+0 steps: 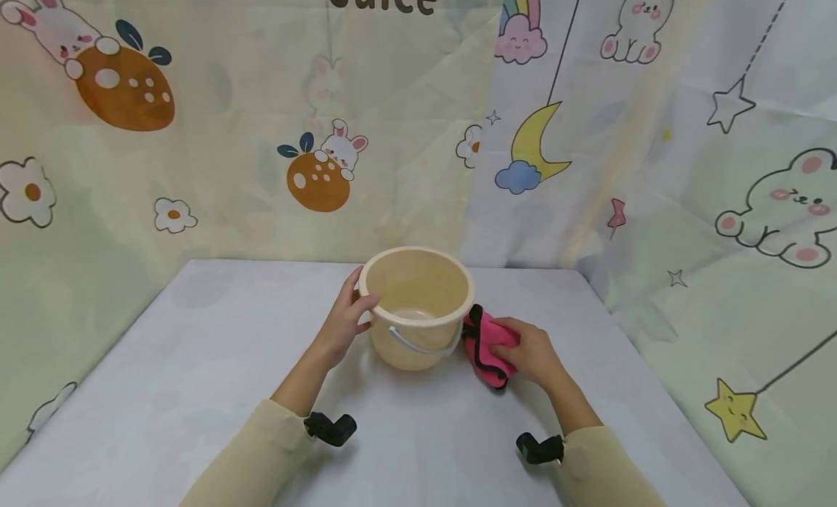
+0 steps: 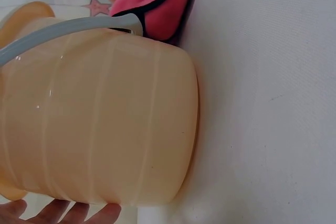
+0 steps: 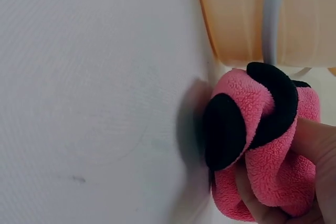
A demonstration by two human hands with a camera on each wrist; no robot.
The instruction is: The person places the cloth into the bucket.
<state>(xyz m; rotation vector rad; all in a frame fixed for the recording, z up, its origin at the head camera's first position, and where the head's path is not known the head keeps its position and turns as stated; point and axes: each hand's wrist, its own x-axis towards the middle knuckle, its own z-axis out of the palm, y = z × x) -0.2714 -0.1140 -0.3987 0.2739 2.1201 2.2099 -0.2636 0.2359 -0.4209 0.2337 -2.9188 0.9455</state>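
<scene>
A cream plastic bucket (image 1: 412, 347) stands upright on the white table, its grey handle (image 1: 418, 347) hanging down across the front. My left hand (image 1: 340, 322) holds the bucket's left side near the rim, thumb at the front; in the left wrist view its fingertips (image 2: 107, 213) lie along the wall. On the other side, my right hand (image 1: 531, 351) grips a bunched pink cloth (image 3: 278, 177) with black edging. The cloth is right beside the bucket's right wall, low over the table. Part of the right hand is hidden behind the cloth in the right wrist view.
The white tabletop (image 1: 216, 347) runs back to a printed curtain (image 1: 235, 129) with rabbits, flowers and fruit. A second curtain panel (image 1: 667, 202) hangs along the right side. Black camera mounts (image 1: 330, 428) sit at both wrists.
</scene>
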